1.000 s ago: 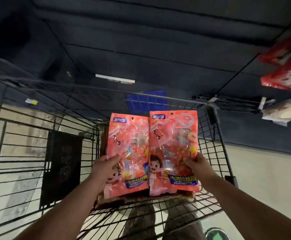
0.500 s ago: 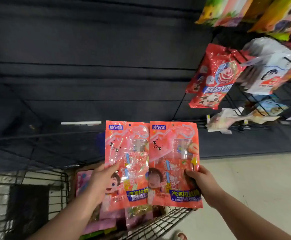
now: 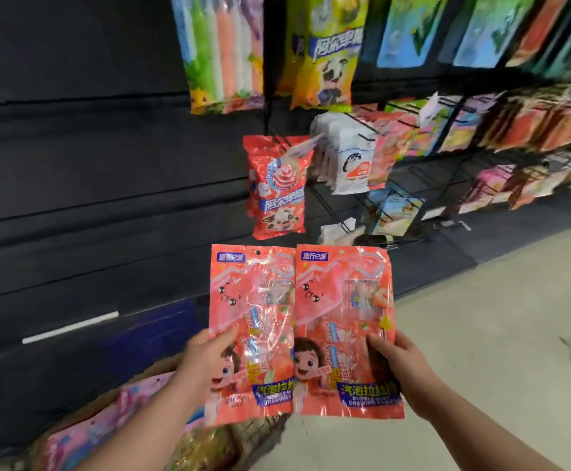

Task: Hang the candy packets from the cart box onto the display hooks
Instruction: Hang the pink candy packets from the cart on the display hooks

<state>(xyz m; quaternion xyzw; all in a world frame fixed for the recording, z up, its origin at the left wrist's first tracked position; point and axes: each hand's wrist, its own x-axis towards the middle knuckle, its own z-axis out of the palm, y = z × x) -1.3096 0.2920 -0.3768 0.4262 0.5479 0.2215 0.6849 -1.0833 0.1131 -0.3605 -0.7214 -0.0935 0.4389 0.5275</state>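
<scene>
Holding two pink-orange candy packets up side by side, I have one in each hand, both upright with their printed fronts toward me. My left hand (image 3: 205, 358) pinches the left packet (image 3: 253, 317) at its lower left edge, thumb on the front and the other fingers hidden behind. My right hand (image 3: 403, 368) grips the right packet (image 3: 345, 321) at its lower right edge the same way, thumb across the front. The two packets meet along their inner edges, and the right one overlaps the left a little. A small hang hole shows near the top of the left packet.

Below my left forearm sits the cart box (image 3: 114, 394), with more pink packets (image 3: 107, 419) lying in it. Up and to the right of the held pair, a red bag (image 3: 277, 188) hangs from the display, with white bags (image 3: 348, 161) just beside it on black wire hooks (image 3: 409, 178). Higher up hang a striped green bag (image 3: 222, 52) and a yellow bag (image 3: 328, 52). Rows of blurred colourful packets run off to the right. A dark panelled wall (image 3: 90, 164) fills the left, and pale floor (image 3: 481, 317) lies under my right arm
</scene>
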